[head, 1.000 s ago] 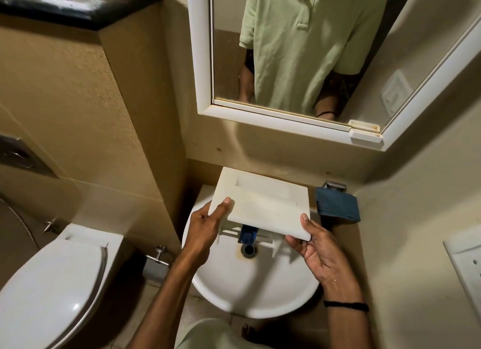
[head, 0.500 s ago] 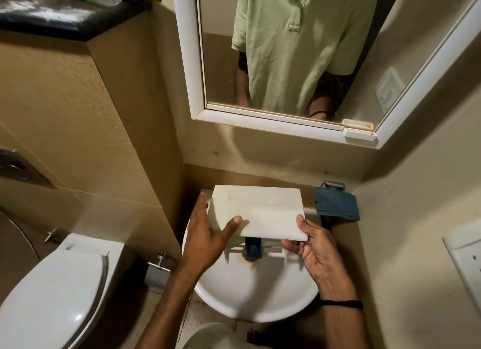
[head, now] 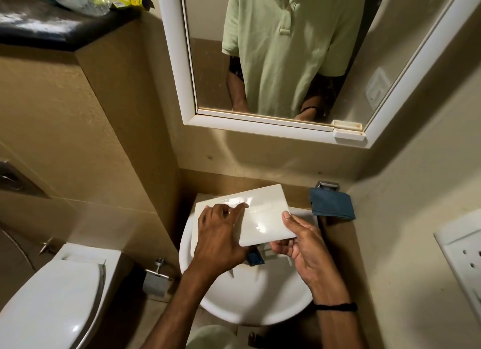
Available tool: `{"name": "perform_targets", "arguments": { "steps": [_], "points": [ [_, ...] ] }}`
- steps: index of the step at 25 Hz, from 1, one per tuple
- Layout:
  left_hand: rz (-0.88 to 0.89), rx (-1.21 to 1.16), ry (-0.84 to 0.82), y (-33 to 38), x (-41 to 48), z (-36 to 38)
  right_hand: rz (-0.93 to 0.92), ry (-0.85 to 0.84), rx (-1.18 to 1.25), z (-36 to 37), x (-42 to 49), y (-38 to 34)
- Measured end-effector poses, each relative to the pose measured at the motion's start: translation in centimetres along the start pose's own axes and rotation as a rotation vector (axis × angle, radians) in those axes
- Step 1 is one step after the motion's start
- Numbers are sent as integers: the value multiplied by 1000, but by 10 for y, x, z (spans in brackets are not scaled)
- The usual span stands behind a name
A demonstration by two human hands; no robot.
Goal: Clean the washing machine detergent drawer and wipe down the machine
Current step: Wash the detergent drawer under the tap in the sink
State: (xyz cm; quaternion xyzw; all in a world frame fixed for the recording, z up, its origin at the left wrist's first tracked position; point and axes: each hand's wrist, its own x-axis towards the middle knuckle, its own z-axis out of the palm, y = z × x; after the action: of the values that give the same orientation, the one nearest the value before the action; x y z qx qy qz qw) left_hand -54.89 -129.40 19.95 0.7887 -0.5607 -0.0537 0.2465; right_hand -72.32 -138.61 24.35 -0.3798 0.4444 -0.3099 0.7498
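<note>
My left hand point(head: 221, 234) has moved from the side of the detergent drawer point(head: 263, 218) up onto its flat white front, and the drawer has tipped down and come closer to me. The drawer is in the air over the sink point(head: 255, 296), not touching it as far as I can see. My right hand point(head: 299, 242) grips its right corner, thumb on top and fingers under it. My left hand lies over the left part with bent fingers, and the tips press on the shiny face. I cannot see that thumb, so I cannot tell if this hand is gripping or only rubbing. A little blue part point(head: 254, 258) of the drawer peeks out below, between my hands. I think I am just starting to clean the drawer, and the machine has not been wiped yet. To do this well, I should keep a firm hold with my right hand, because the face looks wet and slippery. I should keep the drawer over the sink so drips fall in there. I should rub every bit of the front, then turn it and clean the pockets underneath. The blue cloth point(head: 331, 204) beside the sink is near for wiping.
</note>
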Motion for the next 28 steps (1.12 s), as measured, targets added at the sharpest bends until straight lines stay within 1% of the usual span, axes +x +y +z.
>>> {"name": "perform_targets", "arguments": {
  "steps": [2,3,5,8,10,11,13,15,17,18,20,22,23,24,25,26,27,28],
  "points": [
    [-95,-130,19,-2,-3,8,-1,-34,15,4,-4,-2],
    [-178,-237,36,-5,-4,14,3,-48,16,4,-6,-1],
    [-345,-547,129,-11,-8,22,26,-29,-27,-1,-11,7],
    [-590,-995,290,-8,-14,25,161,43,-87,-10,-16,36],
    [-670,-1259,328,-3,-16,23,284,59,-153,-13,-15,60],
    [-697,-1402,331,1,-17,20,317,48,-186,-13,-13,71],
    [-804,-1598,315,9,-18,16,272,-16,-207,-9,-8,82],
    [-896,-1714,269,18,-19,12,165,-68,-144,-5,0,80],
    [-896,-1783,208,24,-23,9,37,-102,-169,-3,8,77],
    [-876,-1792,163,24,-24,7,-36,-56,-264,-3,12,77],
    [-878,-1670,72,18,-25,10,-151,158,-471,-3,19,77],
    [-890,-1441,-25,7,-26,17,-281,352,-656,-3,20,75],
    [-898,-1376,-75,2,-27,21,-415,469,-749,-2,19,75],
    [-923,-1353,-116,-1,-29,24,-531,535,-801,-3,16,75],
    [-959,-1365,-141,-4,-32,26,-583,544,-811,-8,14,76],
    [-994,-1389,-147,-5,-34,27,-581,501,-797,-11,10,74],
    [-1019,-1406,-138,-6,-36,28,-549,427,-765,-14,10,72],
    [-1045,-1419,-130,-7,-38,29,-558,343,-732,-16,6,69]
  ]
}}
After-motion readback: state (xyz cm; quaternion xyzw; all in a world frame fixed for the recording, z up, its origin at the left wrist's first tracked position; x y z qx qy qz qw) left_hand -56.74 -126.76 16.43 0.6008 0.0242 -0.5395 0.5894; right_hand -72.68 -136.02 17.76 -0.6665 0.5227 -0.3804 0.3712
